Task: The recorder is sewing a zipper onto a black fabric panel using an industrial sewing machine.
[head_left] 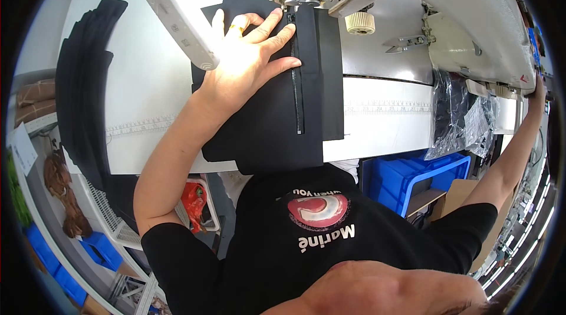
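- The left hand (242, 61) lay open upon the black fabric (253, 129), thumb across the zipper (297, 99).
- This fabric was on the white table (386, 123), at the sewing machine (489, 26).
- The right hand (537, 88) was at the machine's right end (its grip I could not tell).

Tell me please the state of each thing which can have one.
Left hand: spread, resting on black fabric
Right hand: at machine's right end, grip unclear
Black fabric: laid flat
Zipper: looks closed
Dark cloth pile: layered, hanging over table edge
Plastic bag: crumpled
Sewing machine: running or stopped, unclear
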### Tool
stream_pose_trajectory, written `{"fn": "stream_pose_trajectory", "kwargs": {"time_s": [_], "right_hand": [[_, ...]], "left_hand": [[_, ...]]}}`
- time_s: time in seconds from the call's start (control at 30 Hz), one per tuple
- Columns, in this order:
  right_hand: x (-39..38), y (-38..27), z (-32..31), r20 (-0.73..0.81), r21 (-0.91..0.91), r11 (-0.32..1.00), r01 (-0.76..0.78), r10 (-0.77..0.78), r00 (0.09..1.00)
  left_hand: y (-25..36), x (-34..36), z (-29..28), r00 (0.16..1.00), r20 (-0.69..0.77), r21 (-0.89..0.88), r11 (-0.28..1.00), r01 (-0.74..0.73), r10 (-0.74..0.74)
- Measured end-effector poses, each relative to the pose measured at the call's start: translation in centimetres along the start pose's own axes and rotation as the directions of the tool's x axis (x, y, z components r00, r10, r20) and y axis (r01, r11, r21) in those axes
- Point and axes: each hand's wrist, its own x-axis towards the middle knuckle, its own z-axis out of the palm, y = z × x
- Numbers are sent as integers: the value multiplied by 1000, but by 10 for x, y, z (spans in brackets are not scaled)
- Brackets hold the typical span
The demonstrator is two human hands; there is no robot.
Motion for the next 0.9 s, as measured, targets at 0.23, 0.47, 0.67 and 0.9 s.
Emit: {"fn": "stream_pose_trajectory", "kwargs": {"time_s": [0.23,0.47,0.67,0.9], "right_hand": [[-30,21,10,372,502,618,-606,478,796],[-52,7,19,191,683,551,-479,498,846],[-71,-15,24,159,670,576,-468,504,849],[-49,-15,17,238,477,660,-580,538,809]], "left_hand": [[-2,1,-1,999,38,-9,1000,5,-5],[-2,-1,1,1000,22,-7,1000,6,-6],[-3,-2,0,1000,21,-15,1000,14,-14],[-3,-2,0,999,21,-45,999,28,-27]]}}
